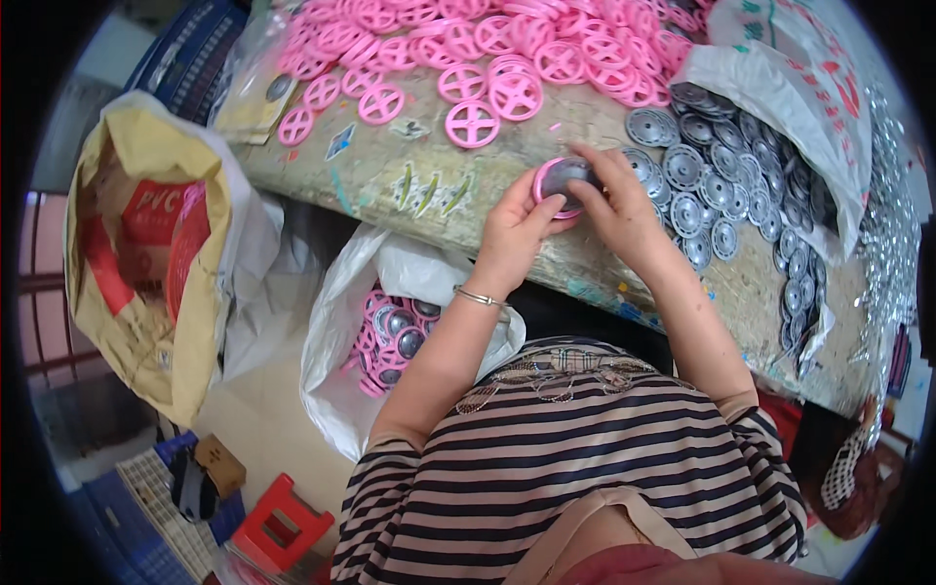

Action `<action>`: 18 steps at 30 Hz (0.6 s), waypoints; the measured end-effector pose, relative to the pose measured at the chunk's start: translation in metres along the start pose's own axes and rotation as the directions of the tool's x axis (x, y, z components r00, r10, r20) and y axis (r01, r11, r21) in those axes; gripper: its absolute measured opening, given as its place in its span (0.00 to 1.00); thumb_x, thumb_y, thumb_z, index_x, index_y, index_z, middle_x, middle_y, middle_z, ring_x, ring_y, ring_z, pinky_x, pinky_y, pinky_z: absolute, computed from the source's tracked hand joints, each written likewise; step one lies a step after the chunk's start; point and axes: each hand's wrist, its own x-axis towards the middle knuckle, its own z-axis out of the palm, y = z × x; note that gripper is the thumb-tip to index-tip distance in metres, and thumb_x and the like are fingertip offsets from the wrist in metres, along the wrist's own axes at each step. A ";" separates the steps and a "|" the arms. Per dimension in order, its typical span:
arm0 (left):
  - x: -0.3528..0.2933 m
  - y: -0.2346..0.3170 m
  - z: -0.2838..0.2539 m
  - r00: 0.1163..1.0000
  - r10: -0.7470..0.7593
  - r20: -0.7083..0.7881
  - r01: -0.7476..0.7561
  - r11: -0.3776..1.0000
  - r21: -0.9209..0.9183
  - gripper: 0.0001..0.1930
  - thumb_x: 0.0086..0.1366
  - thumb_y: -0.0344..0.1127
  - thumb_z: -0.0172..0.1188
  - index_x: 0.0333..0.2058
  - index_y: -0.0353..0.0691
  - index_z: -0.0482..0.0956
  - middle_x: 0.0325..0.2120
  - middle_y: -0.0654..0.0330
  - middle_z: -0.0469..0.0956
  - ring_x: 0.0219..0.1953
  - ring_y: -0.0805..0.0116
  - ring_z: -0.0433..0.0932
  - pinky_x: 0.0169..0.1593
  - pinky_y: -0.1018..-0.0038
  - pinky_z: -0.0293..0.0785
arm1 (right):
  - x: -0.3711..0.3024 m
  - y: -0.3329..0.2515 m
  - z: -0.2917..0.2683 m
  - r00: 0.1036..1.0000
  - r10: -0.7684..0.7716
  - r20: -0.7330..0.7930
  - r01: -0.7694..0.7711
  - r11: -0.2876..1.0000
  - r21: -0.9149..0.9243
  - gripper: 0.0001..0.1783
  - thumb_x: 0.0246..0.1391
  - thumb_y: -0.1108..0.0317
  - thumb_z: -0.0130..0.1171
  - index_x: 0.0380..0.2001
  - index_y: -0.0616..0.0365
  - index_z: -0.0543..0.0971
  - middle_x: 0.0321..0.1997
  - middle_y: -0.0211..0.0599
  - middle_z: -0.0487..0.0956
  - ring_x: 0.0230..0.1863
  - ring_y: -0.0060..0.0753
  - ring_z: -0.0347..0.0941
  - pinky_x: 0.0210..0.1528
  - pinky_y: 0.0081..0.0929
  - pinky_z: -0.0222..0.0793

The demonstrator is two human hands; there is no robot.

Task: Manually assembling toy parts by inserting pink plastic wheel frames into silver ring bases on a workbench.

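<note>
Left hand [515, 222] grips 1 pink ring [539, 187], right hand [627, 207] grips 1 grey disc [567, 175] against it, over table [292, 168]. 2 piles there: pink rings [561, 63], grey discs [717, 190], both uncountable.

Free tabletop [375, 166] left, wheels [561, 63] beyond, discs [717, 190] right

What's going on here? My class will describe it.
A person's left hand holds a pink wheel, a grey disc against it; the right hand touches the disc. More pink wheels lie heaped across the table, grey discs to the right. Below, a white bag holds some of both.
</note>
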 end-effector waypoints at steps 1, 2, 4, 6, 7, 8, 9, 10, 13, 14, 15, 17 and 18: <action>-0.001 0.001 0.001 1.000 -0.009 0.022 0.008 1.000 0.007 0.22 0.66 0.25 0.50 0.59 0.36 0.61 0.50 0.58 0.71 0.48 0.68 0.75 0.50 0.69 0.77 | 0.001 0.002 -0.001 0.999 -0.015 0.044 0.015 1.000 -0.016 0.25 0.51 0.73 0.60 0.54 0.57 0.71 0.41 0.38 0.69 0.40 0.29 0.67 0.41 0.24 0.67; -0.002 0.003 0.002 1.000 -0.008 0.022 0.008 1.000 0.011 0.22 0.67 0.24 0.49 0.59 0.35 0.61 0.50 0.58 0.71 0.48 0.69 0.75 0.51 0.69 0.77 | 0.001 0.004 -0.002 0.996 -0.028 0.090 0.031 0.999 -0.031 0.26 0.50 0.73 0.61 0.54 0.57 0.72 0.40 0.38 0.68 0.39 0.29 0.66 0.40 0.23 0.66; -0.003 0.003 0.004 1.000 0.003 0.013 -0.003 1.000 0.017 0.21 0.67 0.23 0.47 0.59 0.35 0.61 0.49 0.57 0.72 0.48 0.68 0.75 0.52 0.69 0.76 | -0.002 0.008 0.002 0.999 -0.045 0.030 0.047 0.997 -0.054 0.25 0.51 0.72 0.61 0.54 0.56 0.73 0.39 0.38 0.67 0.37 0.29 0.65 0.39 0.23 0.66; -0.001 0.000 0.005 1.000 -0.003 0.026 0.002 1.000 0.008 0.21 0.67 0.23 0.47 0.59 0.35 0.62 0.49 0.57 0.72 0.47 0.68 0.75 0.50 0.71 0.77 | -0.004 0.016 0.004 0.995 -0.098 -0.034 0.094 0.991 -0.100 0.24 0.51 0.72 0.61 0.54 0.57 0.73 0.40 0.37 0.71 0.37 0.25 0.67 0.39 0.22 0.67; -0.002 0.000 0.002 1.000 -0.004 0.019 0.004 1.000 -0.001 0.21 0.67 0.24 0.47 0.59 0.35 0.62 0.49 0.58 0.72 0.46 0.68 0.76 0.49 0.73 0.78 | -0.003 0.014 0.004 0.995 -0.096 -0.042 0.091 0.991 -0.100 0.24 0.51 0.72 0.61 0.54 0.57 0.73 0.40 0.37 0.71 0.37 0.25 0.67 0.39 0.22 0.67; -0.001 -0.001 -0.001 1.000 -0.005 0.027 0.005 1.000 0.013 0.21 0.67 0.25 0.47 0.59 0.35 0.63 0.48 0.58 0.73 0.43 0.68 0.78 0.44 0.77 0.79 | 0.000 0.011 0.003 0.992 0.116 0.051 -0.121 0.987 0.105 0.23 0.51 0.71 0.62 0.52 0.59 0.74 0.39 0.35 0.73 0.38 0.23 0.69 0.40 0.21 0.68; -0.002 0.000 -0.003 0.999 -0.008 0.034 0.008 1.000 0.016 0.21 0.67 0.25 0.47 0.59 0.35 0.63 0.48 0.58 0.73 0.43 0.68 0.78 0.44 0.77 0.79 | 0.002 0.009 0.001 0.937 0.298 0.182 -0.340 0.897 0.282 0.22 0.51 0.71 0.62 0.51 0.60 0.75 0.39 0.33 0.76 0.38 0.20 0.70 0.41 0.20 0.68; -0.003 0.000 -0.003 0.999 -0.021 0.031 0.020 0.999 0.042 0.21 0.68 0.26 0.48 0.59 0.35 0.63 0.48 0.58 0.73 0.42 0.68 0.78 0.43 0.78 0.79 | 0.003 0.010 -0.001 0.937 0.303 0.175 -0.343 0.895 0.284 0.22 0.51 0.71 0.62 0.51 0.60 0.75 0.39 0.33 0.76 0.38 0.20 0.70 0.41 0.20 0.68; -0.002 -0.002 -0.004 1.000 -0.012 0.022 0.010 0.996 0.087 0.20 0.68 0.27 0.48 0.59 0.36 0.63 0.48 0.58 0.72 0.42 0.69 0.78 0.42 0.79 0.79 | 0.003 0.013 -0.004 0.903 0.323 0.283 -0.419 0.806 0.418 0.18 0.49 0.68 0.64 0.45 0.61 0.78 0.36 0.34 0.80 0.36 0.20 0.74 0.39 0.21 0.70; -0.001 -0.003 -0.004 1.000 0.017 0.011 -0.018 0.994 0.105 0.20 0.68 0.27 0.48 0.59 0.36 0.63 0.48 0.57 0.72 0.42 0.68 0.78 0.43 0.78 0.79 | 0.001 0.014 -0.002 0.909 0.327 0.257 -0.408 0.820 0.401 0.17 0.49 0.68 0.64 0.43 0.61 0.78 0.35 0.32 0.80 0.35 0.19 0.73 0.39 0.20 0.70; -0.002 -0.004 -0.003 1.000 0.015 0.017 -0.017 0.994 0.106 0.20 0.68 0.27 0.48 0.59 0.36 0.63 0.48 0.57 0.72 0.42 0.68 0.78 0.43 0.78 0.79 | -0.001 0.013 0.000 0.915 0.330 0.232 -0.398 0.833 0.384 0.16 0.49 0.68 0.64 0.42 0.61 0.78 0.34 0.29 0.80 0.35 0.18 0.73 0.39 0.19 0.70; -0.003 -0.007 -0.003 0.999 0.048 0.010 -0.049 0.989 0.142 0.19 0.69 0.28 0.47 0.58 0.36 0.64 0.48 0.57 0.72 0.46 0.68 0.77 0.45 0.74 0.79 | -0.004 0.009 -0.001 0.895 0.358 0.267 -0.444 0.784 0.435 0.16 0.50 0.73 0.64 0.44 0.61 0.77 0.36 0.28 0.79 0.36 0.17 0.72 0.40 0.18 0.70; -0.003 -0.007 -0.003 0.999 0.048 0.010 -0.049 0.988 0.145 0.19 0.69 0.28 0.47 0.58 0.36 0.64 0.48 0.57 0.72 0.46 0.68 0.77 0.45 0.74 0.79 | -0.005 0.009 0.000 0.902 0.354 0.249 -0.431 0.778 0.457 0.16 0.51 0.72 0.63 0.44 0.61 0.77 0.37 0.28 0.79 0.37 0.17 0.72 0.41 0.18 0.70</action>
